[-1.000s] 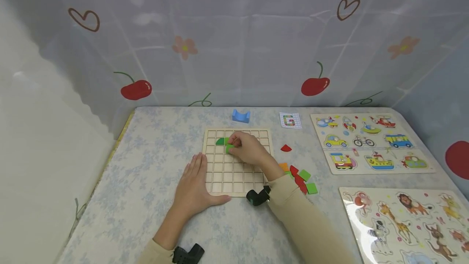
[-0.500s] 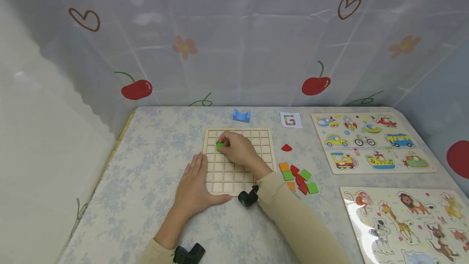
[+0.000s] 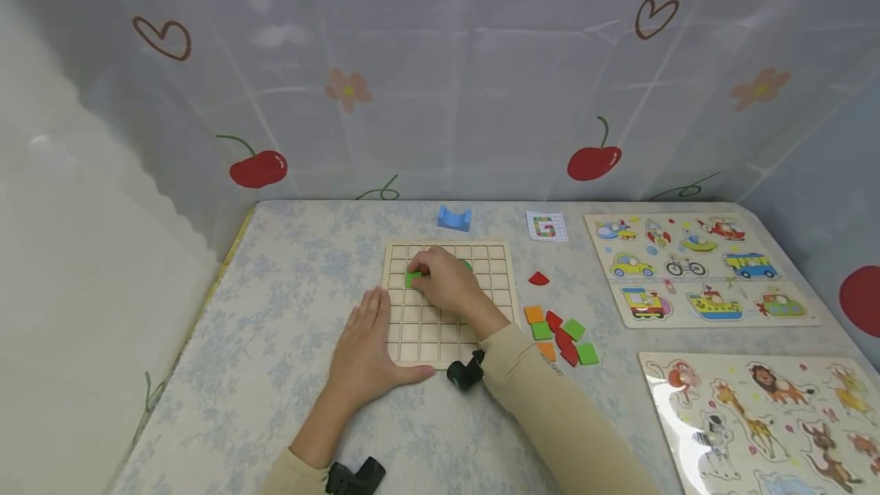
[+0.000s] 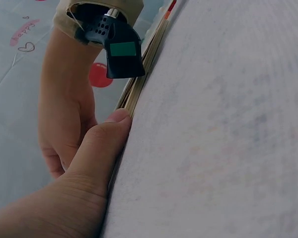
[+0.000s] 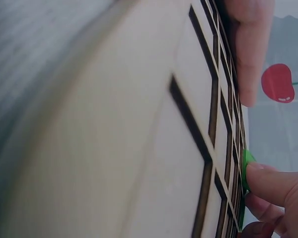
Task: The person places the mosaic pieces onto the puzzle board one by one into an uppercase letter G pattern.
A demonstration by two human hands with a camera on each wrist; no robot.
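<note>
In the head view a wooden grid board [image 3: 450,333] lies on the table. My right hand [image 3: 447,281] is over its upper left part, with thumb and fingers pinching a green square tile [image 3: 413,279] at a grid cell. The right wrist view shows the thumb pressed to the green tile [image 5: 248,168] at the grid. A bit of a dark green piece [image 3: 466,264] shows just right of the hand; other cells under the hand are hidden. My left hand [image 3: 364,350] rests with straight fingers along the board's left edge, its thumb [image 4: 102,146] along the front edge.
Right of the board lie several loose tiles: orange squares [image 3: 534,315], green squares [image 3: 587,354] and red quarter-round pieces [image 3: 539,279]. Behind stand a blue holder [image 3: 454,218] and a pattern card [image 3: 547,227]. Puzzle boards with vehicles [image 3: 701,281] and animals [image 3: 742,434] fill the right.
My right hand has shifted left across the board, carrying the green square tile to a cell further left, and has stayed there since about half a second ago. The left hand keeps its place.
</note>
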